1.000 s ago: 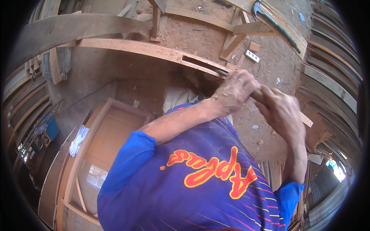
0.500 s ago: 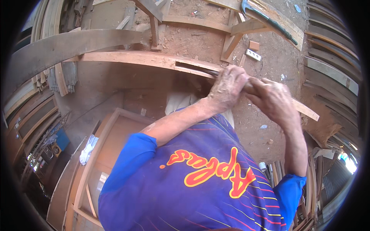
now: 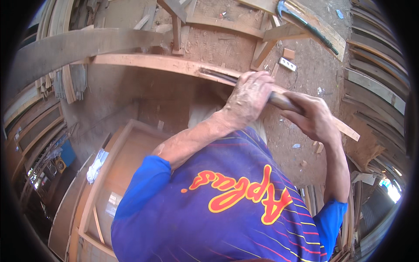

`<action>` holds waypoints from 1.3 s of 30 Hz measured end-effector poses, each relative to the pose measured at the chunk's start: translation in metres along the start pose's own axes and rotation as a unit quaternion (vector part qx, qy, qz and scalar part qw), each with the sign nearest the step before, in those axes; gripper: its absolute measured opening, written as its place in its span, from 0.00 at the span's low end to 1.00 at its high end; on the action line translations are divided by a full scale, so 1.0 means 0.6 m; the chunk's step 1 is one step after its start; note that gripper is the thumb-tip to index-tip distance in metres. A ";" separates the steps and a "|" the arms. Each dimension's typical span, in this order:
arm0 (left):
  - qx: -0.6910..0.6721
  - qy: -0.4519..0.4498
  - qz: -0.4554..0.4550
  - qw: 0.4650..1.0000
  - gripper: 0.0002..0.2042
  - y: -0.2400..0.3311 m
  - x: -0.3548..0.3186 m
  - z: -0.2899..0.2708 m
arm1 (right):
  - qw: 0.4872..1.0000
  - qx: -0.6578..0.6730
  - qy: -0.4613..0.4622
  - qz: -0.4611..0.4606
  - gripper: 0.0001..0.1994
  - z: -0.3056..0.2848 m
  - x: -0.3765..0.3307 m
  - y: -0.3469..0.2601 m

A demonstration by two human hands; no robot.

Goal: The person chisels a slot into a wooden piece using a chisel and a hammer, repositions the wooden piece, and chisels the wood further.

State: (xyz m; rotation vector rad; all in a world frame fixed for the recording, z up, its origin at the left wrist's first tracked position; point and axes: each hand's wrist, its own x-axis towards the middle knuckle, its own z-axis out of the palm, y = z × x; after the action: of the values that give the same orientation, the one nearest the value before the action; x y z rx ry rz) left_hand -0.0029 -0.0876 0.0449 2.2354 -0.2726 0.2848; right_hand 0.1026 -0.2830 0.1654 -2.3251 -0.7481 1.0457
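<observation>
Against the two earlier pictures, the long wooden rail [image 3: 183,65] now sits lower and nearer in the head view, and both hands have come a little toward its right part. The grip looks the same throughout, so the work in hand seems to be going on along the same stretch of wood, not starting or ending.

The left hand [image 3: 251,98] lies knuckles-up on the rail, just right of the dark groove [image 3: 218,75] cut along its edge. Its fingers are curled down tight over a dark rounded tool handle [image 3: 281,101] that shows between the two hands. The forearm runs up to it from the blue sleeve [image 3: 144,187], elbow bent and the wrist nearly straight.

The right hand [image 3: 312,118] is just beyond the left, further along the rail's right end. Its fingers are wrapped around the same handle from the far side, thumb on top, with the arm coming nearly straight up from below.

The tool's working end is hidden under the left hand. Above the rail's right end, a crowbar [image 3: 305,24] lies on a plank, well apart from the hands.
</observation>
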 end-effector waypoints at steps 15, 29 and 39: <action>-0.126 -0.043 0.003 0.991 0.20 0.046 0.016 0.036 | 0.985 -0.161 0.004 0.065 0.21 -0.057 -0.058 -0.056; -0.031 -0.041 -0.053 0.997 0.26 -0.046 -0.033 0.013 | 0.990 -0.081 -0.086 0.073 0.18 0.027 0.066 0.008; -0.144 0.001 0.018 0.989 0.22 0.066 0.048 -0.032 | 0.995 0.039 0.051 0.071 0.24 -0.051 -0.067 -0.044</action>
State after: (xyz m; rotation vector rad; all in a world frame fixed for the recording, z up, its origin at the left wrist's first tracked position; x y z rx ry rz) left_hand 0.0107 -0.0999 0.0939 1.9467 -0.3321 0.2493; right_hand 0.0965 -0.2961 0.2206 -2.3714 -0.5004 0.9871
